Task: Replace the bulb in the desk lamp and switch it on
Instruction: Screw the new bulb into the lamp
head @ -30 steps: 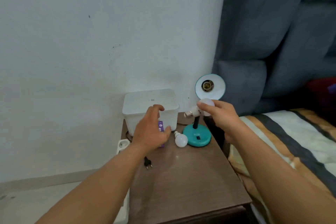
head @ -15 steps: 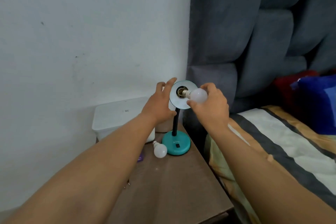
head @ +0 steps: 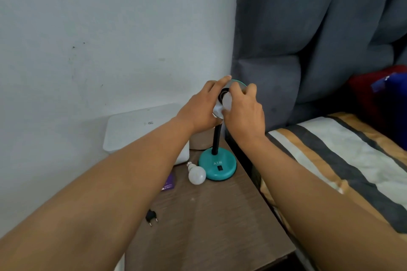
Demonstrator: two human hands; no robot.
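Observation:
A teal desk lamp stands on the brown nightstand (head: 209,226), its round base (head: 218,167) with a black switch facing me. My left hand (head: 200,108) grips the rim of the lamp shade (head: 239,83) from the left. My right hand (head: 244,110) is closed around a white bulb (head: 226,102) whose base sits at the dark socket inside the shade. A second white bulb (head: 196,174) lies on the nightstand beside the lamp base. The lamp's black plug (head: 150,218) lies loose on the tabletop.
A white lidded box (head: 141,130) sits against the wall behind the lamp. A purple card (head: 169,182) lies partly under my left forearm. A grey padded headboard (head: 308,39) and a striped bed (head: 341,160) are at the right.
My left hand left the box and took hold of the shade. My right hand brought the bulb up from near the lamp stem to the socket and now covers most of it.

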